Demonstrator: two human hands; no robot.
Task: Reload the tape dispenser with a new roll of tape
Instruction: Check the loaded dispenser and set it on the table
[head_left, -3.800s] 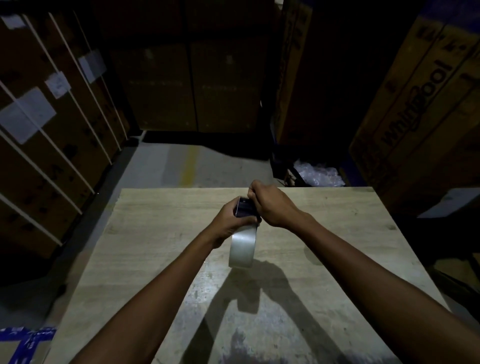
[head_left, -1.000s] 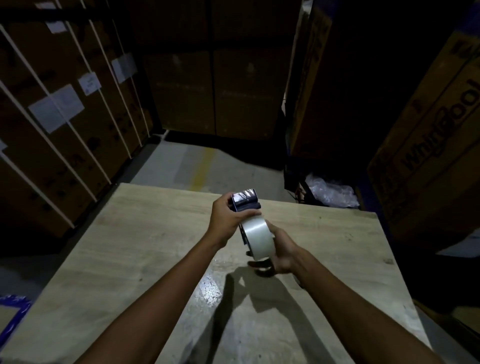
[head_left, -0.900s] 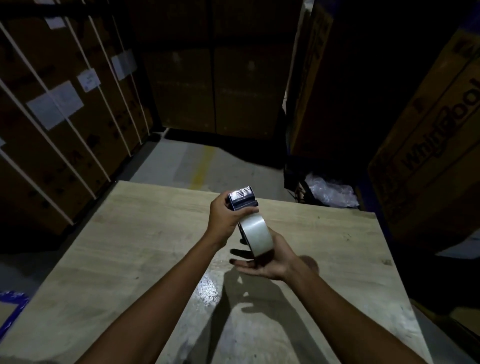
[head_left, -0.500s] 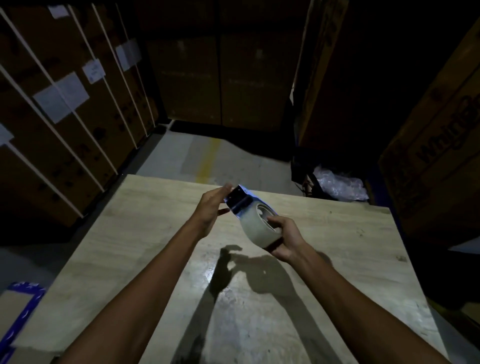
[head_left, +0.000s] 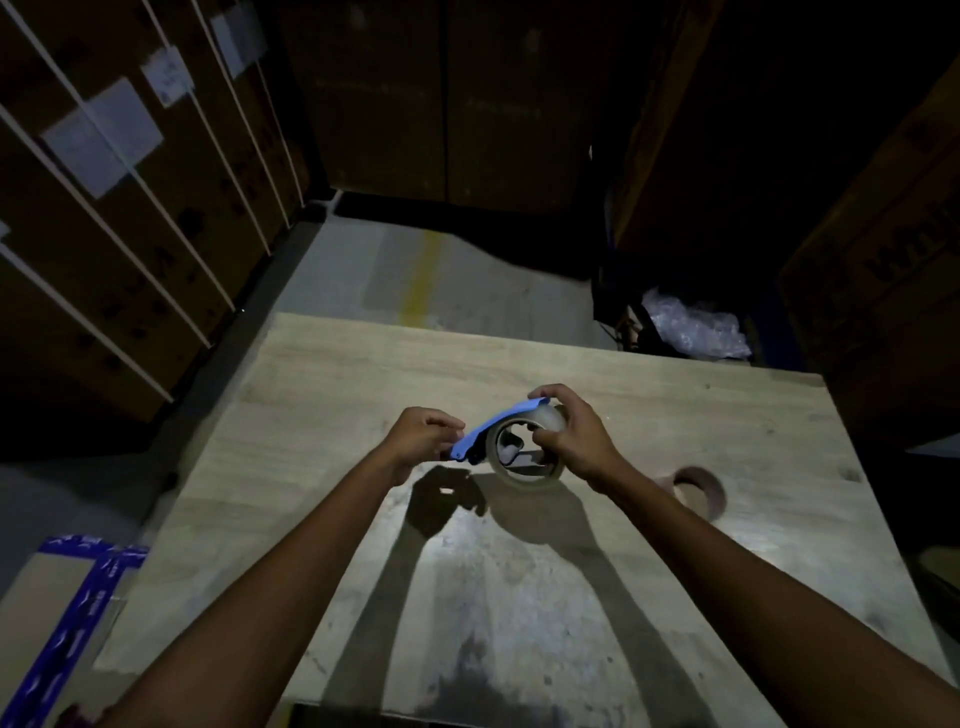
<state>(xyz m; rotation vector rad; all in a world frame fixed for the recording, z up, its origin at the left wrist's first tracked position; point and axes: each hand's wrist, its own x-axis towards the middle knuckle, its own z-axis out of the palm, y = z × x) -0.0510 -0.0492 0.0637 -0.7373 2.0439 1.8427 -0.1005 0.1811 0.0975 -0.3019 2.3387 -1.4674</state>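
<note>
Glossy clear tape roll (head_left: 527, 452); matt wood table (head_left: 322, 395) (scuffed).

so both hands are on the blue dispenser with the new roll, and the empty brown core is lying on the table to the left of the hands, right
Not quite: the head view shows the empty brown core on the table to the right of the hands, beside the right forearm. Left hand and right hand do hold the blue dispenser and roll.

— Seen over the wooden table (head_left: 322, 415): a blue tape dispenser (head_left: 488, 428) held above the surface, pinched at its near end by the left hand (head_left: 423, 439).

— And the roll?

— Clear tape roll (head_left: 524, 452) seated in the dispenser, gripped from the right by the right hand (head_left: 574, 441), one fingertip inside the core.

— Elsewhere on the table?

— An empty brown cardboard core (head_left: 698, 491), lying well apart to the right. Strapped cartons (head_left: 104, 223) stacked at left, crumpled plastic wrap (head_left: 693, 327) beyond the far edge.
</note>
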